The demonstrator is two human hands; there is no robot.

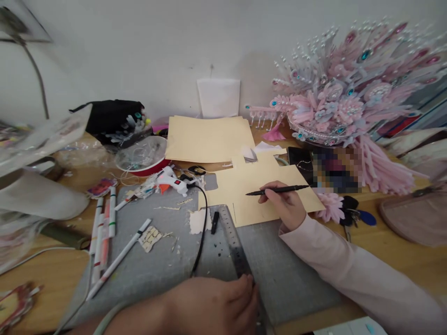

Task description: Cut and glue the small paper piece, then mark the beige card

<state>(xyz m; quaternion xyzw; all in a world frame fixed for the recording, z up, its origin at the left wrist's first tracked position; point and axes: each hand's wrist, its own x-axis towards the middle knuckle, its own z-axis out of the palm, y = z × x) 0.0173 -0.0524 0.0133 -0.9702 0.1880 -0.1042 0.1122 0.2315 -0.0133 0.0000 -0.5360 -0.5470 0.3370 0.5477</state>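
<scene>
My left hand (223, 302), at the bottom middle, is closed around the near end of a metal ruler (230, 232). The ruler slants away over the grey cutting mat, its far end at the card's front edge. A slim black pen (286, 190) is gripped in my right hand (284, 204), its tip pointing left over a cream sheet of card (251, 186). That hand rests on the card's right part. The card has cut-outs along its far side and a short dark line near the front. Beside the ruler lies a black pen cap (215, 222).
A white glue gun (172, 182) with a black cable lies left of the card. Several markers (120, 258) lie on the grey mat (289, 274). More card (209, 137) and a red-rimmed bowl (143, 156) stand behind. A pink beaded headdress (342, 107) fills the back right.
</scene>
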